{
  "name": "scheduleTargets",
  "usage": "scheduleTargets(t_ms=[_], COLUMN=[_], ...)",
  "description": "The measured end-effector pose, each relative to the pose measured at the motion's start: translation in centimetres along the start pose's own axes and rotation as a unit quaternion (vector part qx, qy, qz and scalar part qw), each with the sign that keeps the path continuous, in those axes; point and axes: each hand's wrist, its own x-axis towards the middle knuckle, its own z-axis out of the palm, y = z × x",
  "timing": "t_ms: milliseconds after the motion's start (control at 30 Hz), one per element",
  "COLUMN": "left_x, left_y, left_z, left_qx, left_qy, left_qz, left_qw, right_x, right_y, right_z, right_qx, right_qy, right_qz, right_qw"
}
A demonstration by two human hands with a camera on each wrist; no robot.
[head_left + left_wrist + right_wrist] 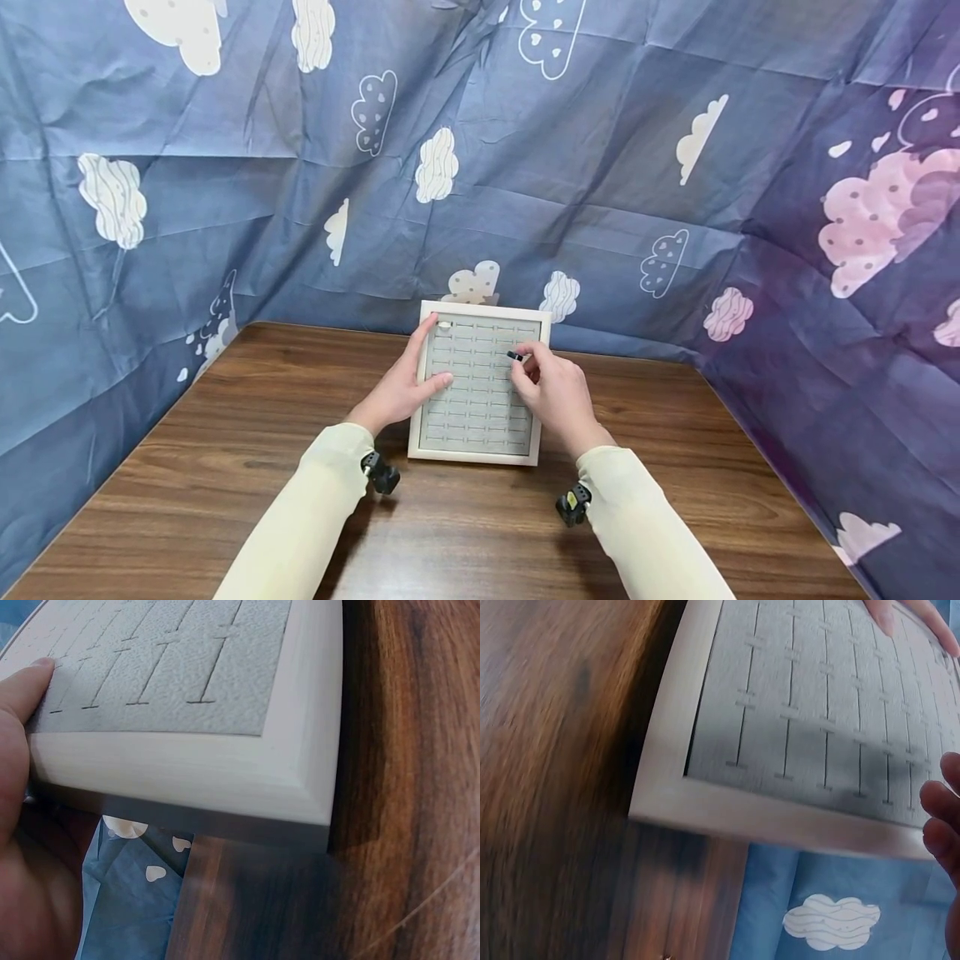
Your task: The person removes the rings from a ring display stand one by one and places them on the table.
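Note:
A white-framed ring display tray (pixel 477 383) with rows of short slits in its grey padded face leans up on the table. My left hand (pixel 401 385) grips its left edge, thumb over the face, as the left wrist view also shows. Between the thumb and fingertips of my right hand (pixel 557 390) is a small dark piece (pixel 514 356), which looks like a ring, held close to the tray's upper right. A small white piece (pixel 445 325) sits in the top left slit. In the right wrist view, fingertips of the right hand (pixel 943 817) show beside the tray edge; the dark piece is out of sight there.
The brown wooden table (pixel 247 417) extends to both sides of the tray. Close behind it hangs a blue cloth (pixel 360 208) printed with clouds. A small black camera sits on each wrist, over cream sleeves (pixel 300 517).

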Motion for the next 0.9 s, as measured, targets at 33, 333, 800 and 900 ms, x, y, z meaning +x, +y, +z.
scheduleTargets(t_ms=[33, 333, 800, 900], left_x=[0.0, 0.0, -0.1, 0.0], left_y=[0.0, 0.3, 0.5, 0.5], left_z=[0.0, 0.1, 0.1, 0.1], left_qx=[0.0, 0.003, -0.004, -0.003], left_qy=[0.0, -0.002, -0.006, -0.008], left_qz=[0.0, 0.004, -0.007, -0.008], left_qw=[1.0, 1.0, 0.9999, 0.9999], right_x=[-0.1, -1.9, -3.0, -3.4], right_y=[0.2, 2.4, 4.5, 5.0], right_z=[-0.1, -1.5, -3.3, -3.7], right_qx=[-0.001, -0.011, -0.007, -0.01], right_qy=[0.0, 0.009, 0.026, 0.034], right_qz=[0.0, 0.001, 0.047, 0.043], right_qw=[1.0, 1.0, 0.999, 0.998])
